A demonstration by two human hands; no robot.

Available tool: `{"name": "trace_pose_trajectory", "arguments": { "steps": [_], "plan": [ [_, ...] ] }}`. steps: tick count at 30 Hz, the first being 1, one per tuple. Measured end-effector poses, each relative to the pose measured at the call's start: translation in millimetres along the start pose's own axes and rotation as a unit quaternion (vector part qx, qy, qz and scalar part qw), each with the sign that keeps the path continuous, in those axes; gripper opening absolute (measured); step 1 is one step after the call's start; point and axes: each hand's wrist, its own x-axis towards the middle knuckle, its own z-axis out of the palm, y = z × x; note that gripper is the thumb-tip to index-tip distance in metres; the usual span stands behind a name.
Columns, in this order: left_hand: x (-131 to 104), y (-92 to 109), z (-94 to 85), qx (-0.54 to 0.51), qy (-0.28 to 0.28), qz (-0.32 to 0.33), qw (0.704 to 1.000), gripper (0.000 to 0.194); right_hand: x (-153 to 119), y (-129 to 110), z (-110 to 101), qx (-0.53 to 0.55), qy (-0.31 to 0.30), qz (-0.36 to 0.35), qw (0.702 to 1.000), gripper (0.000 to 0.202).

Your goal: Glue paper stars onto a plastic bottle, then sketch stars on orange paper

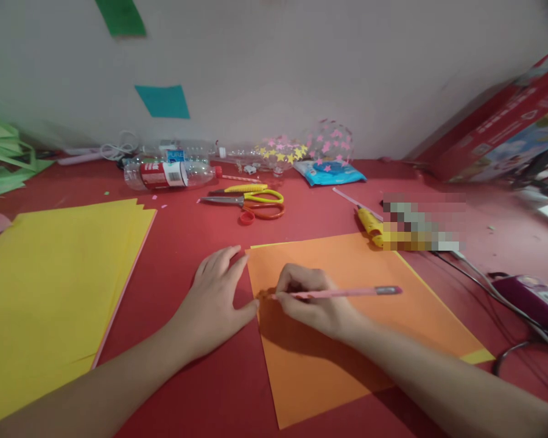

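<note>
A sheet of orange paper [329, 371] lies on the red table, with yellow paper [477, 355] showing under its edges. My right hand [317, 304] pinches a pink pencil [347, 293] over the left part of the orange sheet. The pencil lies nearly level, its dark capped end to the right and its tip pointing left. My left hand [219, 295] rests flat with fingers spread at the sheet's left edge, thumb and a fingertip touching it. A small dark mark or shadow shows near the pencil tip, too blurred to make out.
Yellow sheets [50, 292] are stacked at left. Scissors [256, 202], a red bottle cap [247, 218] and plastic bottles [164, 174] lie behind my hands. A blue packet [331, 173] is at the back. On the right are a yellow glue gun [371, 226], cables and a purple power strip [532, 298].
</note>
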Motion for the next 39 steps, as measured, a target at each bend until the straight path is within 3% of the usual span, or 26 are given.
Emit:
{"name": "trace_pose_trajectory", "arguments": {
  "steps": [6, 10, 16, 22, 28, 39],
  "plan": [
    [-2.6, -2.2, -0.4, -0.01, 0.008, 0.009, 1.0, 0.06, 5.2, -7.3, -13.3, 0.123, 0.077, 0.085, 0.986, 0.027],
    [-4.1, -6.6, 1.7, -0.033, 0.02, 0.003, 0.999, 0.06, 5.3, -19.3, -19.4, 0.113, 0.059, 0.103, 0.987, 0.013],
    [-4.6, -6.9, 0.0, -0.045, 0.023, 0.013, 0.999, 0.053, -2.9, -15.9, -7.1, 0.073, -0.051, 0.048, 0.995, 0.009],
    [-4.5, -1.8, -6.1, -0.036, -0.025, -0.009, 0.999, 0.067, -6.7, -2.4, 5.3, 0.05, -0.004, 0.023, 0.998, 0.007],
    [-3.2, -2.1, -6.8, -0.056, -0.021, -0.012, 0.998, 0.065, -7.0, -1.6, 7.2, -0.003, -0.023, -0.028, 0.999, 0.01],
    [-3.4, -2.1, -6.8, -0.061, -0.024, -0.016, 0.998, 0.065, -5.4, -1.6, 4.8, 0.0, -0.055, -0.032, 0.998, 0.011]
  ]
}}
